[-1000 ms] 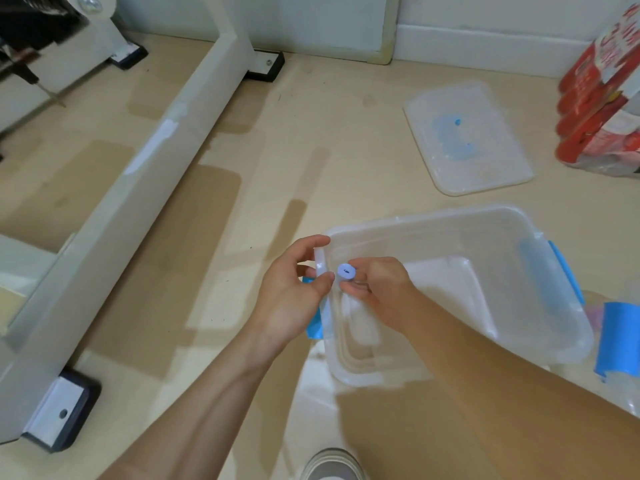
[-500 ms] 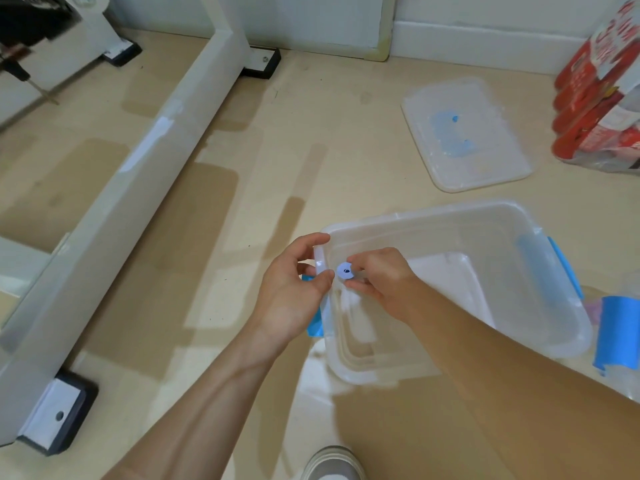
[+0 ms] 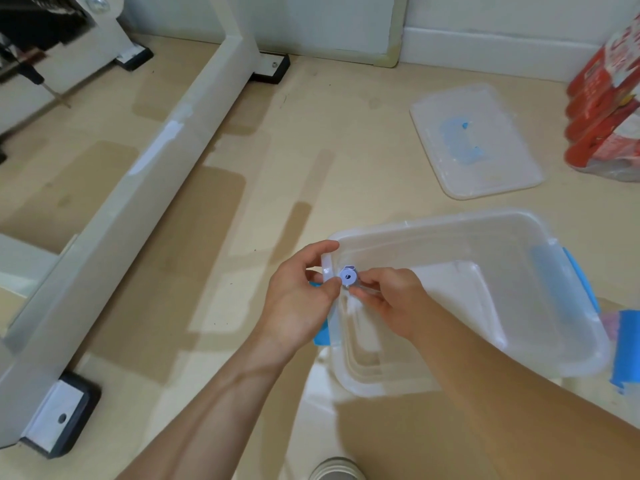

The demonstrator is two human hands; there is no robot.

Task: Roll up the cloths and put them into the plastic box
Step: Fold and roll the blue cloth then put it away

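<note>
Clear plastic box (image 3: pixel 450 220) sits open on the floor (image 3: pixel 311 150), its lid (image 3: pixel 485 161) well apart behind it. Left hand (image 3: pixel 298 306) is curled round the box's left rim. Right hand (image 3: pixel 391 299) pinches a small pale rolled cloth (image 3: pixel 348 277) just inside that rim, above the bottom. Best bet: pinch tight so the roll doesn't unwind, and lower it to the bottom before releasing.

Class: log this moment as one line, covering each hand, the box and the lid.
left hand: grips box rim | right hand: pinches rolled cloth at rim | box: open | lid: on floor
</note>
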